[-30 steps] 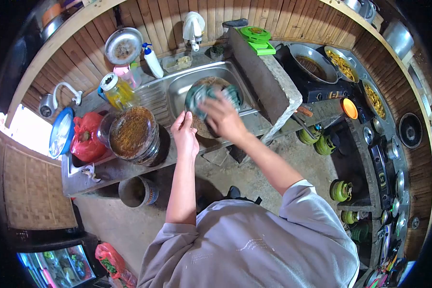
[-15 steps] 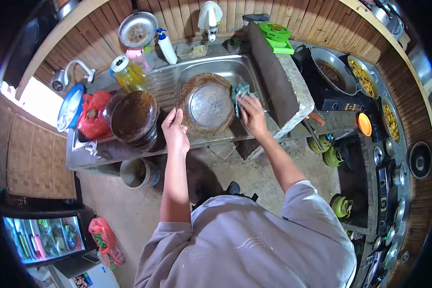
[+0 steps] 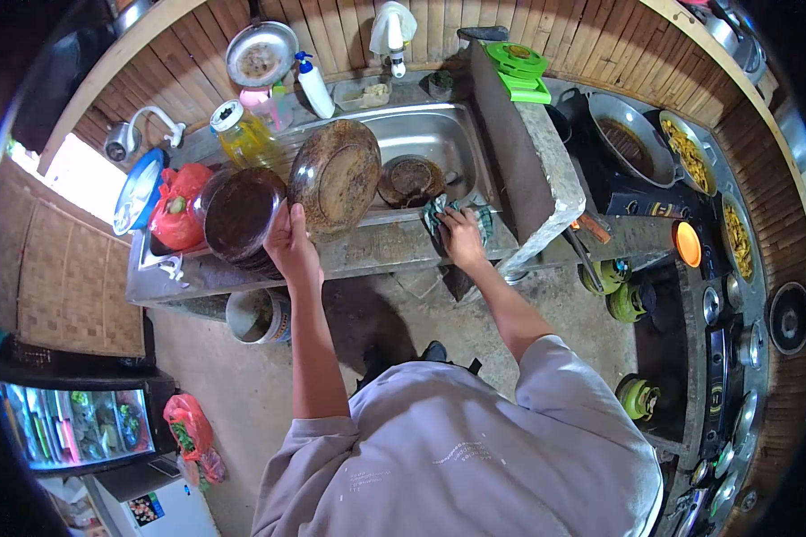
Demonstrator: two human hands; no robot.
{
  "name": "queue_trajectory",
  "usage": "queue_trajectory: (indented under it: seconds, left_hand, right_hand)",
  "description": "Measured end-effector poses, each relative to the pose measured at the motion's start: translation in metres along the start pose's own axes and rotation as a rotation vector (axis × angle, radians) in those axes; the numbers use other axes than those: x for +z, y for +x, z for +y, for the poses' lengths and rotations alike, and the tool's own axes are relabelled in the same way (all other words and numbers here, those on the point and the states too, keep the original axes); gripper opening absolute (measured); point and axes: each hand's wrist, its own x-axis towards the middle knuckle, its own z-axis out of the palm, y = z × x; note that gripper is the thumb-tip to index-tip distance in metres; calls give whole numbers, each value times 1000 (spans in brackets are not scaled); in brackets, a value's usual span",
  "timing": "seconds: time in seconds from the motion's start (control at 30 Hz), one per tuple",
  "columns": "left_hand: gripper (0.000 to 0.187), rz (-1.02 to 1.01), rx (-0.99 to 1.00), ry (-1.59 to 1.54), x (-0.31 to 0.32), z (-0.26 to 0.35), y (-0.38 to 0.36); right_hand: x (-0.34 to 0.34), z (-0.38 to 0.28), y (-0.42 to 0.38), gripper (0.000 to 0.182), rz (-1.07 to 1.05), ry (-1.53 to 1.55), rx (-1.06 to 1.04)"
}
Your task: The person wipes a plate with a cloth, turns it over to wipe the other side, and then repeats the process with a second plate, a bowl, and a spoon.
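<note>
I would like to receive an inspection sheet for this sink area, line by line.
Surface: steel sink set in a counter; one dark dish lies in the basin.
Job's things: brown plate, raised and tilted; green cloth, at the sink's front edge.
Clutter: stack of dark plates, red bag and yellow jar left of the basin; white bottle behind.
Grip: left hand holds the plate's edge; right hand rests on the cloth, finger closure unclear.
Cables: nothing seen.
Surroundings: slatted wall behind; large pan right, green cylinders lower right.

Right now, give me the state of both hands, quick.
Left hand: closed on the edge of a tilted brown plate.
Right hand: holding a green cloth, fingers over it.
</note>
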Motion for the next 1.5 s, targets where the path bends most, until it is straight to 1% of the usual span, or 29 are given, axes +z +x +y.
queue_trajectory:
  seconds: [0.07, 0.13, 0.27, 0.37, 0.43, 0.57, 0.6, 0.67, 0.7, 0.73, 0.83, 0.87, 0.97, 1.03, 1.1, 1.13, 1.2, 1.27, 1.33, 1.47, 1.5]
  left_hand:
    - [24, 14, 43, 30, -1, -2, 2]
    - [26, 5, 53, 94, -5, 1, 1]
    - [25, -91, 61, 37, -6, 3, -2]
    - [26, -125, 29, 20, -6, 7, -1]
    - [27, -156, 12, 7, -9, 9, 1]
    - [28, -205, 44, 24, -16, 16, 9]
    - [28, -209, 55, 21, -19, 15, 12]
    - [30, -212, 59, 64, -32, 8, 21]
    - [30, -231, 76, 63, -34, 15, 24]
    - [30, -249, 92, 64, -35, 26, 26]
    - [31, -292, 159, 112, -51, 39, 39]
    - [30, -306, 186, 143, -58, 44, 42]
    - [25, -317, 288, 273, -75, 71, 50]
    - [22, -330, 376, 368, -89, 91, 54]
    - [18, -334, 577, 484, -103, 102, 60]
    - [17, -343, 667, 517, -110, 103, 64]
    - [16, -375, 822, 545, -125, 97, 76]
    - [16, -387, 856, 608, -144, 89, 84]
    - [14, -380, 885, 675, -158, 78, 85]
    - [22, -372, 930, 688, -175, 53, 79]
    - [20, -378, 927, 685, -178, 48, 79]
  right_hand:
    - [-4, -4, 0, 27, -10, -54, 3]
    - [-8, -6, 0, 27, -18, -31, 14]
    - [-23, -17, 9, 28, -14, -19, 30]
    - [-35, -29, 27, 30, 63, 127, -19]
    - [-53, -51, 46, 31, 114, 202, -70]
    - [-88, -104, 78, 33, 200, 295, -178]
    - [-92, -113, 84, 44, 202, 271, -215]
    - [-105, -142, 94, 54, 222, 360, -221]
    - [-112, -156, 98, 58, 231, 405, -223]
    - [-116, -167, 102, 75, 223, 397, -280]
    - [-128, -207, 114, 83, 260, 419, -393]
    - [-129, -215, 119, 86, 230, 370, -434]
    - [-126, -251, 126, 86, 226, 309, -472]
    - [-118, -272, 130, 81, 210, 398, -441]
    - [-108, -292, 131, 77, 169, 490, -384]
    - [-99, -299, 131, 66, 169, 504, -375]
    - [-78, -306, 130, 61, 172, 507, -393]
    - [-56, -314, 127, 54, 167, 515, -384]
    - [-35, -314, 119, 53, 155, 481, -383]
    - [-9, -316, 105, 50, 153, 449, -368]
    - [-3, -315, 102, 49, 155, 448, -360]
